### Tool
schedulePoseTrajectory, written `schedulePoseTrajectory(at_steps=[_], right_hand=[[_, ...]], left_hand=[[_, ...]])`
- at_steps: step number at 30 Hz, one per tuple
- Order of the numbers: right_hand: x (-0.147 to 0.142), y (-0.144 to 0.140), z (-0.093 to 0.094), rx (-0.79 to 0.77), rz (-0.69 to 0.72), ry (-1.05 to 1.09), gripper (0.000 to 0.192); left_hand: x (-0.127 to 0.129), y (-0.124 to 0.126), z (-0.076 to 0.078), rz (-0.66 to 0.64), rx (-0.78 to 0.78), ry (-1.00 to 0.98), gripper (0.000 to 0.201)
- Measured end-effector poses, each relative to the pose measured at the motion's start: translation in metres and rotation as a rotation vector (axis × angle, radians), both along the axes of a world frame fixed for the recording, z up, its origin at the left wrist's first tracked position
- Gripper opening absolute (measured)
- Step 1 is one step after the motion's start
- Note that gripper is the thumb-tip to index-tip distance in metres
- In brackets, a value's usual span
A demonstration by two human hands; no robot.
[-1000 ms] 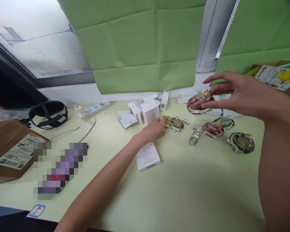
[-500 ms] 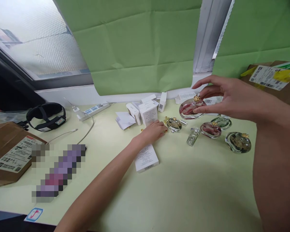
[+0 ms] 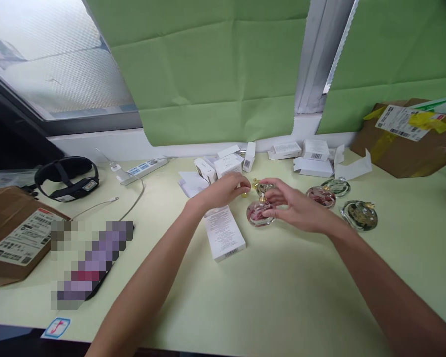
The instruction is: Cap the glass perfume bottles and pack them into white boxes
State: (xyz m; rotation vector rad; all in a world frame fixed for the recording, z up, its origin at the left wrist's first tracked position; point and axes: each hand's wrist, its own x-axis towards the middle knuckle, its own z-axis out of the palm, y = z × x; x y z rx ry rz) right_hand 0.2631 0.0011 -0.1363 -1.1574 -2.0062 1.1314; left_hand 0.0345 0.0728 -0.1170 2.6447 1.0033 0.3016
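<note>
Glossy glass bottle (image 3: 257,214), matt paper box (image 3: 224,233)

A pale yellow counter (image 3: 301,297) carries white boxes (image 3: 312,148) along its far edge, round glass bottles (image 3: 359,214) toward the right, a flat white box (image 3: 224,233) mid-counter, cardboard parcels (image 3: 11,233) at both ends, and a power strip (image 3: 143,166) far left.

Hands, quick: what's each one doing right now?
Left hand: closed, pinching a small gold cap.
Right hand: closed around the red bottle, low over the table.
</note>
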Motion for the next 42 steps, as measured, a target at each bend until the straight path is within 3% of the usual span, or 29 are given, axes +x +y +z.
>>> schedulePoseTrajectory(at_steps=[4,8,10,14,19,22,25,27,32,38,42], right_hand=[[-0.003,-0.011,-0.035,-0.009,-0.011,-0.009,0.068],[0.000,-0.014,-0.044,-0.019,0.039,-0.012,0.067],[0.000,-0.018,-0.045,-0.006,0.035,-0.025,0.075],[-0.017,-0.027,-0.055,0.085,-0.118,-0.063,0.110],[-0.043,-0.030,-0.075,0.259,-0.317,-0.075,0.095],[-0.040,-0.029,-0.071,0.142,-0.309,-0.004,0.094],[-0.029,-0.030,-0.061,-0.023,-0.124,0.051,0.102],[-0.025,-0.031,-0.061,-0.002,-0.058,0.040,0.102],[-0.034,-0.028,-0.080,0.134,-0.231,0.007,0.101],[-0.032,-0.027,-0.077,-0.032,-0.160,0.108,0.108],[-0.028,-0.028,-0.072,0.006,-0.133,0.087,0.109]], left_hand=[[-0.003,-0.014,0.023,-0.029,-0.124,-0.082,0.029],[-0.001,-0.023,0.031,-0.148,-0.222,-0.117,0.026],[0.000,-0.025,0.032,-0.176,-0.246,-0.111,0.026],[0.000,-0.025,0.034,-0.161,-0.237,-0.101,0.026],[0.000,-0.028,0.038,-0.125,-0.226,-0.036,0.025],[0.000,-0.030,0.040,-0.122,-0.206,0.000,0.025],[0.001,-0.033,0.041,-0.124,-0.164,0.045,0.025],[0.002,-0.036,0.042,-0.140,-0.152,0.066,0.023],[0.010,-0.043,0.039,-0.163,-0.136,0.103,0.020],[0.016,-0.047,0.035,-0.137,-0.119,0.161,0.021],[0.017,-0.048,0.034,-0.147,-0.106,0.171,0.022]])
